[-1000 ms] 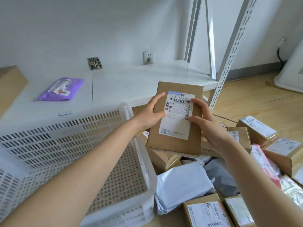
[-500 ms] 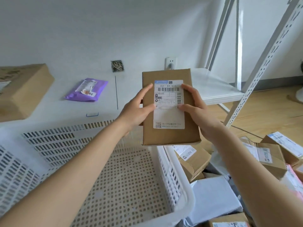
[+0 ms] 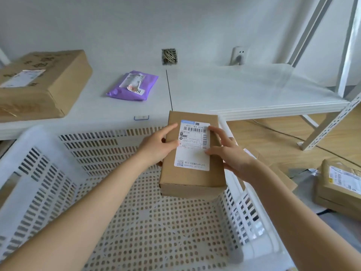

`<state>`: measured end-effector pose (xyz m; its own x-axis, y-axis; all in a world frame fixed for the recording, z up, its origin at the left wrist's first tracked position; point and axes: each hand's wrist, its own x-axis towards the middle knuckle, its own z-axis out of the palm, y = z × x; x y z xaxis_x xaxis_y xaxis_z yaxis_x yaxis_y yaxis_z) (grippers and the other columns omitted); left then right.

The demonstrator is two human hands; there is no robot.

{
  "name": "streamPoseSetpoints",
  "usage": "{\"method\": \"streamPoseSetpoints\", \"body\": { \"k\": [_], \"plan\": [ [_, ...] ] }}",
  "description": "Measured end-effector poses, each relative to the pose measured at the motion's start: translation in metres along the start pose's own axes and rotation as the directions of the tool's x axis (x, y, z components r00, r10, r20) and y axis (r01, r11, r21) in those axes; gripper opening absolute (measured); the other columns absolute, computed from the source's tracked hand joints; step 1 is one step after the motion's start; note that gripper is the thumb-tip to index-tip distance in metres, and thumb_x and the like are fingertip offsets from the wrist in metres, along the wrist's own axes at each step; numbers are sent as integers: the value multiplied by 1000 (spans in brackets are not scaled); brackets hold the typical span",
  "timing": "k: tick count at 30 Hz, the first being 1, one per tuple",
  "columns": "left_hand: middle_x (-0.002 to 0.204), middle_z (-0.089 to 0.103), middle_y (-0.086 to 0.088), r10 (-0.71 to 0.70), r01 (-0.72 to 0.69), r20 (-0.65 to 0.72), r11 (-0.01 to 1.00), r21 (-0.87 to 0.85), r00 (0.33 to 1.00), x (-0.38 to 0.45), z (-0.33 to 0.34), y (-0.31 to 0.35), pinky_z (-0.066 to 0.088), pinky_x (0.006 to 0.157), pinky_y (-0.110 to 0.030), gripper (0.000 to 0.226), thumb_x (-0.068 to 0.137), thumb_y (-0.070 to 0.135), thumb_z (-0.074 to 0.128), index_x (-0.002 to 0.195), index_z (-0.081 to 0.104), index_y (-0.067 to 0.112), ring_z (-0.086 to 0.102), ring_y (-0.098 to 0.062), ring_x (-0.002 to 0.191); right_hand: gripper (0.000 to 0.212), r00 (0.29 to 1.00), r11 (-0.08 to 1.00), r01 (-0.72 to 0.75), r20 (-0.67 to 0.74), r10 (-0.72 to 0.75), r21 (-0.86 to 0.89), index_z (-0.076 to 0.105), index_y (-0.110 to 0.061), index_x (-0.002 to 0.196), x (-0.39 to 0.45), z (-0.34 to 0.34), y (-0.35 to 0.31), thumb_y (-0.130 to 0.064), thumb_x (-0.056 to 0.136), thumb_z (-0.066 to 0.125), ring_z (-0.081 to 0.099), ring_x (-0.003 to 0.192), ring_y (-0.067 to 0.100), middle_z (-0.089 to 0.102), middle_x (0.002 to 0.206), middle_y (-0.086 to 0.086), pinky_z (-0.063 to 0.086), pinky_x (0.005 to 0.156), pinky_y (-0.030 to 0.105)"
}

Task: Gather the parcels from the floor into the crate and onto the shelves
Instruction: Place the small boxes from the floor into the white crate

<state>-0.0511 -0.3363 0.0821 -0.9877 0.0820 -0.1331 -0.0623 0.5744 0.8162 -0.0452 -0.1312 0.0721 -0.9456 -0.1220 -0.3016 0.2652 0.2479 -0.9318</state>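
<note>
I hold a brown cardboard parcel [image 3: 192, 173] with a white shipping label between both hands, over the far right corner of the white perforated crate [image 3: 58, 153]. My left hand [image 3: 158, 147] grips its left side and my right hand [image 3: 228, 153] grips its right side. The crate's perforated floor is bare. Behind the crate runs the low white shelf [image 3: 244, 90], carrying a large brown box [image 3: 43, 83] at the left and a purple mailer bag [image 3: 132, 85] near the middle.
More brown parcels [image 3: 340, 184] and a grey bag lie on the wooden floor to the right of the crate. White slotted shelf uprights [image 3: 332, 122] stand at the right. A wall socket [image 3: 239, 55] and an open wiring hole sit above the shelf.
The parcel has travelled left from above the floor pile and come down over the crate's far right corner, still in both hands. My view has swung left onto the crate.
</note>
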Motion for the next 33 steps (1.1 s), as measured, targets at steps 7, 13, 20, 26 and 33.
{"method": "streamPoseSetpoints", "body": {
  "k": [7, 13, 20, 26, 33],
  "plan": [
    [145, 38, 11, -167, 197, 216, 973, -124, 962, 24, 32, -52, 46, 88, -24, 72, 86, 25, 64, 144, 26, 44, 57, -12, 112, 58, 975, 976, -209, 63, 213, -67, 40, -56, 123, 30, 13, 29, -14, 85, 51, 51, 112, 28, 42, 130, 5, 55, 82, 52],
    [152, 33, 3, -229, 285, 300, 945, -158, 926, 42, 56, -83, 50, 93, -34, 80, 83, 24, 69, 146, 23, 41, 54, -19, 119, 56, 937, 930, -326, 76, 342, -167, 38, -47, 129, 54, 17, 54, -9, 88, 42, 56, 96, 26, 53, 121, 4, 51, 86, 55],
    [146, 40, 0, -262, 345, 304, 902, -260, 916, 64, 83, -117, 47, 92, -32, 72, 85, 16, 65, 144, 30, 35, 50, -17, 118, 70, 944, 882, -321, -48, 325, -345, 28, -37, 143, 87, 30, 92, 1, 84, 38, 34, 127, 30, 22, 144, 5, 43, 99, 40],
    [150, 33, -2, -265, 361, 309, 879, -312, 913, 72, 101, -142, 43, 88, -26, 75, 83, 6, 67, 144, 33, 33, 46, -19, 124, 74, 935, 863, -351, -85, 344, -365, 26, -36, 143, 104, 34, 126, 2, 82, 45, 31, 130, 31, 17, 148, 2, 40, 91, 28],
    [149, 34, 1, -259, 337, 266, 889, -310, 929, 70, 126, -166, 43, 104, -46, 72, 82, 14, 71, 139, 37, 38, 39, -20, 133, 69, 957, 833, -290, -152, 247, -472, 32, -30, 143, 109, 35, 150, 7, 85, 39, 25, 136, 26, 15, 151, 2, 41, 85, 25]
  ]
}}
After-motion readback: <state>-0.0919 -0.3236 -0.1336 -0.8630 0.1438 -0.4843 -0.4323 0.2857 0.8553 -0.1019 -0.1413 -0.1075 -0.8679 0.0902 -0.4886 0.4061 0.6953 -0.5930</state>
